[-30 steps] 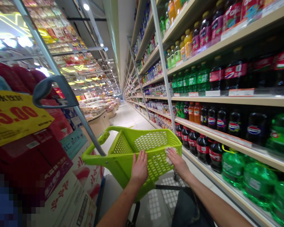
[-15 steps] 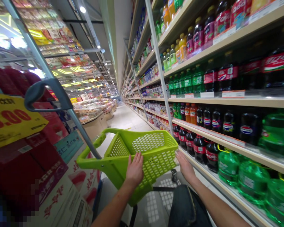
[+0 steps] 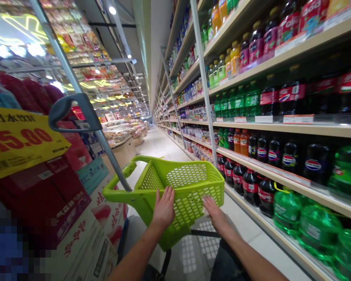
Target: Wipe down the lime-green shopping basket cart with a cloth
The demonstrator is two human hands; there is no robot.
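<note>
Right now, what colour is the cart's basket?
The basket is lime green, best seen in the head view.

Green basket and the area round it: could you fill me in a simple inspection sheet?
Surface: pale tiled floor.
Job's things: green basket with perforated sides; something pale partly shows under the right fingers, unclear what.
Clutter: stacked boxes and a yellow price sign, left.
Hands: left hand lies on the basket's side; right hand beside its perforated wall, contact unclear.
Cables: nothing seen.
Surroundings: shelves of bottled drinks, right.
</note>
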